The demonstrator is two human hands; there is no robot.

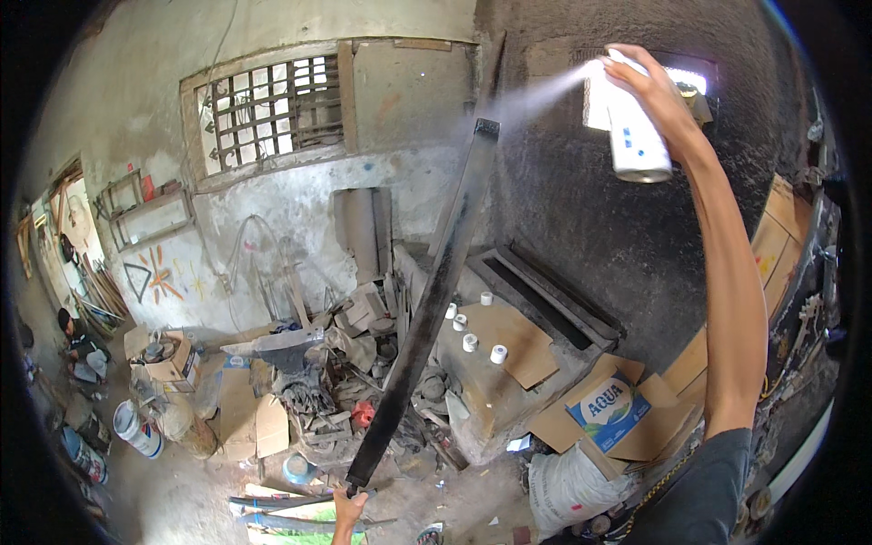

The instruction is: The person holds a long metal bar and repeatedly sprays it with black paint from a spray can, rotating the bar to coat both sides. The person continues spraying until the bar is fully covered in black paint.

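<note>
My right hand (649,86), raised at the upper right, is wrapped round a white spray can (639,141). Its fingers lie on the can's top, and a pale mist blows left from the nozzle toward the upper end of a long black flat piece (427,313). That piece, slightly curved with a squared end, stands tilted across the middle of the view; its exact kind does not show. At its lower end my left hand (348,510) is closed round it, with the fingers partly hidden.
Several small white cylinders (499,354) stand on a concrete block with flat cardboard (531,350). An opened cardboard box (604,413) and a white sack (572,486) sit at lower right. Scrap (336,381) is heaped by the wall. At far left, a person (84,350) crouches near buckets (138,429).
</note>
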